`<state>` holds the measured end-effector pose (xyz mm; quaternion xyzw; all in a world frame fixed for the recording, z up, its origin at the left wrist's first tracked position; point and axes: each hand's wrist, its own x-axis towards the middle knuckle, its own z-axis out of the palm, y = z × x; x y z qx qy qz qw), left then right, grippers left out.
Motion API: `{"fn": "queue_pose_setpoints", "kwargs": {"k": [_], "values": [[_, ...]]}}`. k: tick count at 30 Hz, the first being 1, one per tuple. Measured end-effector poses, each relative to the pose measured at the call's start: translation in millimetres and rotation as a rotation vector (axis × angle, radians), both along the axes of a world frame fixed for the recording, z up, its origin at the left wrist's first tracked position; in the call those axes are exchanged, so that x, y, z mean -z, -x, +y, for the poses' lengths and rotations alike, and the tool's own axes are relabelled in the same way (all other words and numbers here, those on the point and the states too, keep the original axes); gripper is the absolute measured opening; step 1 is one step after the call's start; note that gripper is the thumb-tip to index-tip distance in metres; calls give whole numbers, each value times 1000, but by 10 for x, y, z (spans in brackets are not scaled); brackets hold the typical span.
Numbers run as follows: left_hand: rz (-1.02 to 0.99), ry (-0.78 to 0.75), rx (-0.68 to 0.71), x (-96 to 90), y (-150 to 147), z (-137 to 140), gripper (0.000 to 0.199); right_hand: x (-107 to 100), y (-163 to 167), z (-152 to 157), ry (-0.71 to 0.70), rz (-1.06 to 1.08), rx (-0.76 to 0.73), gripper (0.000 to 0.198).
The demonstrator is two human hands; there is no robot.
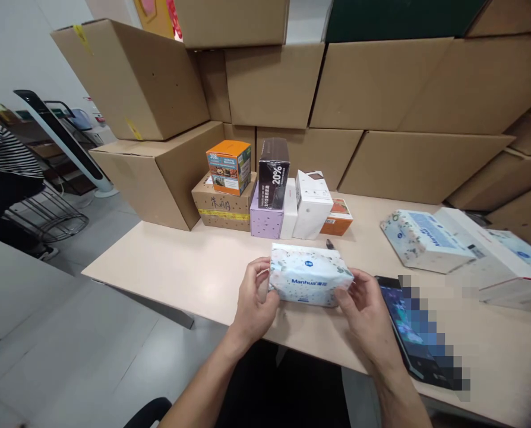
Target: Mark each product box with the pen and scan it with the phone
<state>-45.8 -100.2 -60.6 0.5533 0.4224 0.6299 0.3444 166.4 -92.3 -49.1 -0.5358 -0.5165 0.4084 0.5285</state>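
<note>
A tissue pack [310, 276] in pale blue floral wrap, marked "Manhua", is held between both my hands near the table's front edge. My left hand [259, 300] grips its left end, thumb at the lower front corner. At the right end, my right hand [366, 306] closes on it with the thumb on the front face. Just behind the pack lies a small dark object [330, 244], too small to name. A similar tissue pack [426, 238] rests on the table to the right. Between that pack and my right hand lies a tablet-like device [408, 327], partly pixelated.
Small boxes stand behind the pack: an orange box [230, 167] on a brown carton [225, 205], a dark box [273, 172] on a purple box [266, 220], and a white box [312, 205]. Large cartons [363, 89] wall off the back. At far left is a person [11, 160].
</note>
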Motion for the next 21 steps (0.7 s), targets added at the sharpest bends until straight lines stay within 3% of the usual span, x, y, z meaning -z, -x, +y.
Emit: {"fn": "queue_pose_setpoints", "kwargs": {"k": [6, 13, 21], "values": [[-49, 32, 78, -55, 49, -40, 20, -31, -29, -35, -11, -126, 48, 41], [106, 120, -78, -78, 17, -4, 22, -35, -4, -25, -11, -126, 39, 41], [35, -32, -139, -34, -19, 28, 17, 53, 44, -11, -83, 12, 21, 44]]}}
